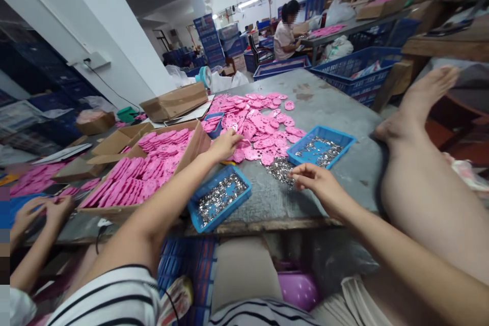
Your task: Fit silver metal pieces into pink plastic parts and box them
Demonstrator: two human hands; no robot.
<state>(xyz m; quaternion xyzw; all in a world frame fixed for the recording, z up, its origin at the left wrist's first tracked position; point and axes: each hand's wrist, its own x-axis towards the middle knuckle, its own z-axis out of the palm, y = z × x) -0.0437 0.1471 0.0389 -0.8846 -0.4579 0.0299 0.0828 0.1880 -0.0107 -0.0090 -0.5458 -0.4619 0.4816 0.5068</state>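
Observation:
My left hand (pixel 226 144) is at the near side of a spread heap of pink pieces (pixel 254 122), its fingers bent over one of them; whether it grips the piece is too small to tell. My right hand (pixel 311 178) is just above the table, beside a small pile of shiny metal parts (pixel 280 169). Its thumb and fingertips are pressed together, and anything between them is too small to make out. One blue tray (pixel 247 194) with metal parts lies below my left hand. Another blue tray (pixel 353 140) with similar parts lies beyond my right hand.
An open cardboard box (pixel 198 145) full of pink pieces stands on the left. Another person's hands (pixel 57 211) are at the far left edge. A bare leg (pixel 416 163) rests along the table's right side. A seated person (pixel 284 38) is farther back, near blue crates (pixel 359 79).

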